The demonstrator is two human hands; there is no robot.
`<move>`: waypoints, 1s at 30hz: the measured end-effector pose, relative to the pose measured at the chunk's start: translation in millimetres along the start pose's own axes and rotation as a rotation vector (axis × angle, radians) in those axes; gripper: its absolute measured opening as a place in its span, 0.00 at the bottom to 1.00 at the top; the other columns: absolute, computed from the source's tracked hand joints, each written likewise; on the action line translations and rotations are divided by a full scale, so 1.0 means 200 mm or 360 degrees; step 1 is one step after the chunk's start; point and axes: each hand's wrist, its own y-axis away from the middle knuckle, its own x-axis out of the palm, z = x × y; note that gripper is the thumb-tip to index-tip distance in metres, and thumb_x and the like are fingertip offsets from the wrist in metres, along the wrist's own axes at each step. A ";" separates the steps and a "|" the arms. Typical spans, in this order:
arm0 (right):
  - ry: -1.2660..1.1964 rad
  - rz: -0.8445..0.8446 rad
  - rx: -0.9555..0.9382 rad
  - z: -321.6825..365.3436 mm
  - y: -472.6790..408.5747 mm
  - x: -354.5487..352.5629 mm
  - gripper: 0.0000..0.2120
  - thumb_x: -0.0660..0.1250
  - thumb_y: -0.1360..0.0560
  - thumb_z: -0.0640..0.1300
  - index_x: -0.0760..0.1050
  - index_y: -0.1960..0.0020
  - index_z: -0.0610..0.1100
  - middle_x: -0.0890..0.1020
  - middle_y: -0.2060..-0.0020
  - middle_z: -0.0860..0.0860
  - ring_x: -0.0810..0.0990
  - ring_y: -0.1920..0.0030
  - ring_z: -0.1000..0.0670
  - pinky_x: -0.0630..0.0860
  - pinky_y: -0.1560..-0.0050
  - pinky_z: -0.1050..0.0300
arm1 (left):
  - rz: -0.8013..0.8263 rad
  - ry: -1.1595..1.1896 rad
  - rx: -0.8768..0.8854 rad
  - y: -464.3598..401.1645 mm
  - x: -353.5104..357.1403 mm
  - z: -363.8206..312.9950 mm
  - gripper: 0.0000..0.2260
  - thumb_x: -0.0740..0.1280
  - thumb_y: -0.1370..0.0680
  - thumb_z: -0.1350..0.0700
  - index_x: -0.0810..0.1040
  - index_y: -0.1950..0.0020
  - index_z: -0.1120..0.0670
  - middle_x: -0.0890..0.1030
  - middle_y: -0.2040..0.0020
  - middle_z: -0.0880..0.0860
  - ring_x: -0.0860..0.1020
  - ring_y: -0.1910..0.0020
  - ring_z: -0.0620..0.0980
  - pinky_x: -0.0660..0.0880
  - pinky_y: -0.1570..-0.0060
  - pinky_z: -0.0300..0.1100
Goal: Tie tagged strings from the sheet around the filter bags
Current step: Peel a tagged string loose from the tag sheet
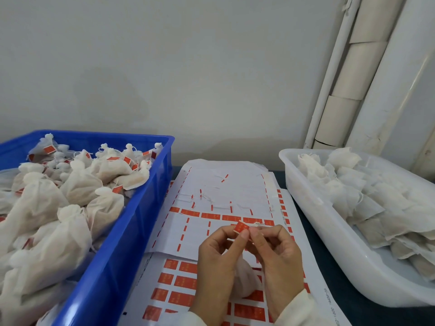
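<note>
My left hand [217, 262] and my right hand [279, 257] meet over the tag sheet [195, 276]. Between their fingertips they pinch a small orange tag [241, 227] with a white string [256, 224] trailing to the right. A white filter bag [244, 278] hangs below and between my palms, partly hidden by them. The sheet under my hands carries rows of orange tags, and an upper sheet [226, 196] is mostly stripped, with loose strings on it.
A blue crate [131, 231] on the left is heaped with tied, tagged bags. A white tub [329, 243] on the right holds flat untied filter bags. Pipes wrapped in pale tape [353, 74] run up the wall at the back right.
</note>
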 end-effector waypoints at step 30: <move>0.1345 0.0741 -0.0667 0.14 -0.15 -0.23 0.08 0.70 0.29 0.45 0.77 0.58 0.59 0.74 0.48 0.65 0.68 0.41 0.63 0.60 0.40 0.73 | 0.0201 -0.0647 0.0387 -0.01 -0.04 -0.01 0.17 0.71 0.34 0.43 0.69 0.49 0.32 0.78 0.62 0.35 0.75 0.55 0.34 0.75 0.61 0.27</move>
